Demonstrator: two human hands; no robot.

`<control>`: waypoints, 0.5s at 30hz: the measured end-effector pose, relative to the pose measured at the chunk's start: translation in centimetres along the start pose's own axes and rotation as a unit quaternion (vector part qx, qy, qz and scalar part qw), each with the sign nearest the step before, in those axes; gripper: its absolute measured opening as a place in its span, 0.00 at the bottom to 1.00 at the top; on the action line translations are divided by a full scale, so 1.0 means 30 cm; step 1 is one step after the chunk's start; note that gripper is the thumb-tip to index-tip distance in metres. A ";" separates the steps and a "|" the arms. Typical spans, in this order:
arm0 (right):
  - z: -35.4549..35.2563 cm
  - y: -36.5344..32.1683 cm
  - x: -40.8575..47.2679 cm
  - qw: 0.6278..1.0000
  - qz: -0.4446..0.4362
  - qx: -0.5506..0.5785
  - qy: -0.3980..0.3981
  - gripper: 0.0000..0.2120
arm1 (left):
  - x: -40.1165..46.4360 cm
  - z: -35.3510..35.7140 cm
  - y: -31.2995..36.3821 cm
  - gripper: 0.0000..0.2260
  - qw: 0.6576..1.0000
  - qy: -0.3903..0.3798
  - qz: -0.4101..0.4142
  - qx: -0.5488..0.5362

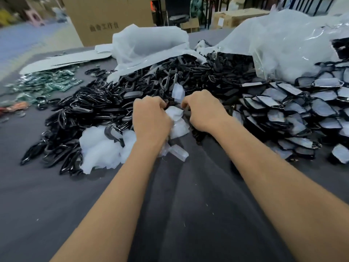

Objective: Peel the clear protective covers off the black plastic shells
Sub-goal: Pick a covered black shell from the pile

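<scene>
A: Any writing readable?
B: Only blurry characters on the cardboard box (105,17) at 11 o'clock. Left hand (151,118) clutches peeled clear covers (176,118); right hand (203,110) pinches something, can't tell what. Black shells pile (117,103) at 12.

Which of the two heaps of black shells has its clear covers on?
The heap of shells on the right: pale film faces show on nearly every piece. The middle heap by the left hand is bare glossy black.

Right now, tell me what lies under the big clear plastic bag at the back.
Black shells spill from under the clear bag onto the grey table. What lies deeper beneath the bag is covered.
</scene>
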State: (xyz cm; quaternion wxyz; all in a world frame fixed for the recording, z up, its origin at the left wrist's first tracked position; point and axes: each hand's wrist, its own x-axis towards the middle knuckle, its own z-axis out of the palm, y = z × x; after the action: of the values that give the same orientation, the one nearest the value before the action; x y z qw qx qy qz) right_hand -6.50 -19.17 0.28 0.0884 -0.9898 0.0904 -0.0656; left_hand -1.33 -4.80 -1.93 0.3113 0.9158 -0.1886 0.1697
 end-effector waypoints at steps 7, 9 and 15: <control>0.043 -0.010 0.069 0.999 0.032 -0.034 0.011 0.18 | 0.128 0.016 -0.096 0.19 0.995 -0.094 -0.021 0.029; 0.039 -0.002 0.076 0.999 0.033 -0.018 0.025 0.12 | 0.155 0.031 -0.095 0.20 0.991 -0.133 -0.009 0.018; 0.036 0.041 0.078 0.980 0.075 0.115 0.143 0.11 | 0.178 0.026 -0.092 0.06 0.997 -0.078 0.002 0.013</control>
State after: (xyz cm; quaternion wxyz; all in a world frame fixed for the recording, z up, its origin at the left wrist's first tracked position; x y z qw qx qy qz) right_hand -4.25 -20.65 -0.74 0.1926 -0.9438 0.1681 -0.2094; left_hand 4.71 -4.54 -1.63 0.2828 0.9299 -0.2123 0.1010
